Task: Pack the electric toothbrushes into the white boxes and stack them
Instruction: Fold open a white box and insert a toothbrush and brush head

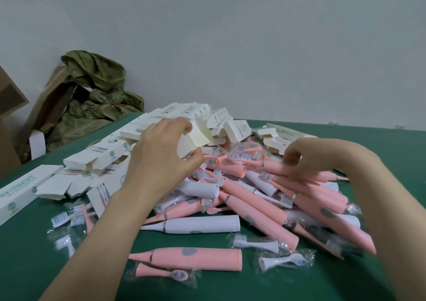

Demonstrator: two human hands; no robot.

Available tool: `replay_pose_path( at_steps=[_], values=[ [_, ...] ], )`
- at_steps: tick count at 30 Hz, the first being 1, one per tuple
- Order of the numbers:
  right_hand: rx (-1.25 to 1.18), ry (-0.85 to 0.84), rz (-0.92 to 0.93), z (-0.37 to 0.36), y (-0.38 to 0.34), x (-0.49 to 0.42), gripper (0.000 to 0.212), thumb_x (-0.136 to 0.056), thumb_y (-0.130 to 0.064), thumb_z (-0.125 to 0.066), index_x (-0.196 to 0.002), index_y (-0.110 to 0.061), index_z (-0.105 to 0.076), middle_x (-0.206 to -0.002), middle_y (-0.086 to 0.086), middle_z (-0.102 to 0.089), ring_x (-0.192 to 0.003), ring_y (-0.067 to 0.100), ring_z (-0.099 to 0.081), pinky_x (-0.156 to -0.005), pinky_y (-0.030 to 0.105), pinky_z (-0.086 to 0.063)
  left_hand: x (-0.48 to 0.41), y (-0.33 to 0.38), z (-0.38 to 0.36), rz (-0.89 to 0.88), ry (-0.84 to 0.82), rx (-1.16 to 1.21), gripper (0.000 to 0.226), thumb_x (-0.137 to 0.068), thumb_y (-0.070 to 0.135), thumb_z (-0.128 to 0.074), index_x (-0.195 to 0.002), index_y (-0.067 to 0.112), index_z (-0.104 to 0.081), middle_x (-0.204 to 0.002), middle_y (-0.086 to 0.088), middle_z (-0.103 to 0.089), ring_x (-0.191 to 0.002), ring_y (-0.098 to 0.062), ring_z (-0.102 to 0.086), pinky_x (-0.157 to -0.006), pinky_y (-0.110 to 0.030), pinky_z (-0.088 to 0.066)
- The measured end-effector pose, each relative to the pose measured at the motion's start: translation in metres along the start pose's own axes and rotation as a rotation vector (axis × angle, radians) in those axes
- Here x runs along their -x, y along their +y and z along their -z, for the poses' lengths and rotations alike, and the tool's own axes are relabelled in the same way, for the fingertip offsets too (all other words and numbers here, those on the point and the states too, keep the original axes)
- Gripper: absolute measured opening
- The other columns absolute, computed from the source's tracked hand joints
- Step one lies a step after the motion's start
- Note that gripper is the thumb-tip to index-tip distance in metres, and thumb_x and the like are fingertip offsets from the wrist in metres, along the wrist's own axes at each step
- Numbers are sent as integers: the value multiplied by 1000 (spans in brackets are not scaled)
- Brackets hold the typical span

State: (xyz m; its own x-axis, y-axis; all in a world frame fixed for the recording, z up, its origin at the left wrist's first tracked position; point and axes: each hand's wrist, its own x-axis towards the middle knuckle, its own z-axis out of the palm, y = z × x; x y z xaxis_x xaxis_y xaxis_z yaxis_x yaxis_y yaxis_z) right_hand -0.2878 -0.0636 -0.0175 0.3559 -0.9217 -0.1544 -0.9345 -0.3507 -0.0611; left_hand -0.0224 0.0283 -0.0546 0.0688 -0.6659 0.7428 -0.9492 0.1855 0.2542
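Left hand point(161, 155) grips 1 box point(197, 137) | right hand point(307, 160) pinches 1 toothbrush point(276, 167)

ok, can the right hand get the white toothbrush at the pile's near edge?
Probably yes: the white toothbrush lies uncovered with nothing across it, though the right hand is gripping a pink toothbrush.
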Motion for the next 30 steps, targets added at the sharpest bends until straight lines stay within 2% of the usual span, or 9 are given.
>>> replay_pose_path(
  at_steps=[3,8,11,14,17,21,23,27,30],
  values=[
    [-261,59,170,11,6,9,5,-88,-33,-59,-86,-37,-62,-79,-13,-66,-60,8,-54,-57,19,-44,3,-1,0,32,12,29,42,-72,37,-55,-109,17,-61,-107,2,-62,-101,-23,-53,-78,-30,-36],
    [-675,275,415,23,-6,23,15,-90,-26,-58,-93,-34,-70,-72,-7,-66,-61,4,-58,-51,15,-44,5,-7,2,33,53,51,48,-69,46,-46,-104,18,-61,-101,5,-61,-97,-21,-52,-76,-29,-34],
    [-899,445,414,20,-31,19,11,-90,-26,-59,-94,-26,-69,-66,-11,-63,-51,4,-50,-44,16,-39,4,-11,2,70,31,32,38,-71,39,-59,-104,19,-60,-99,8,-58,-98,-21,-52,-74,-31,-35],
    [-1051,335,362,13,-53,13,10,-88,-15,-57,-97,-12,-60,-61,-6,-62,-47,10,-48,-41,19,-37,3,-17,0,110,10,7,35,-72,30,-67,-104,20,-59,-103,4,-61,-101,-24,-51,-75,-33,-37],
    [-1179,233,449,9,-63,10,14,-88,2,-53,-94,-7,-61,-58,-4,-60,-45,7,-50,-42,15,-41,5,-20,0,129,22,39,36,-71,29,-69,-104,21,-58,-101,6,-59,-99,-22,-51,-74,-31,-35],
    [-1527,270,505,12,-63,6,11,-83,3,-62,-90,-4,-64,-65,3,-67,-56,14,-64,-56,17,-53,7,-16,0,142,53,117,42,-70,32,-68,-110,24,-55,-104,9,-58,-97,-19,-51,-74,-30,-35],
    [-1661,391,464,13,-62,2,14,-81,2,-66,-90,-4,-57,-62,5,-68,-55,17,-66,-56,19,-54,6,-16,-1,144,71,132,45,-70,32,-68,-112,24,-53,-102,9,-57,-95,-19,-51,-73,-31,-36],
    [-1667,664,439,17,-57,-2,11,-87,-5,-63,-86,-7,-53,-57,-2,-65,-50,13,-62,-53,17,-51,5,-17,-1,179,85,147,54,-66,43,-62,-115,28,-46,-104,8,-55,-91,-19,-50,-70,-31,-35],
    [-1526,684,445,19,-59,-1,11,-88,-8,-62,-85,-10,-52,-65,2,-64,-51,14,-61,-52,16,-50,4,-16,0,177,108,175,57,-63,44,-60,-116,29,-45,-102,8,-55,-87,-20,-49,-68,-32,-35]
  ],
)
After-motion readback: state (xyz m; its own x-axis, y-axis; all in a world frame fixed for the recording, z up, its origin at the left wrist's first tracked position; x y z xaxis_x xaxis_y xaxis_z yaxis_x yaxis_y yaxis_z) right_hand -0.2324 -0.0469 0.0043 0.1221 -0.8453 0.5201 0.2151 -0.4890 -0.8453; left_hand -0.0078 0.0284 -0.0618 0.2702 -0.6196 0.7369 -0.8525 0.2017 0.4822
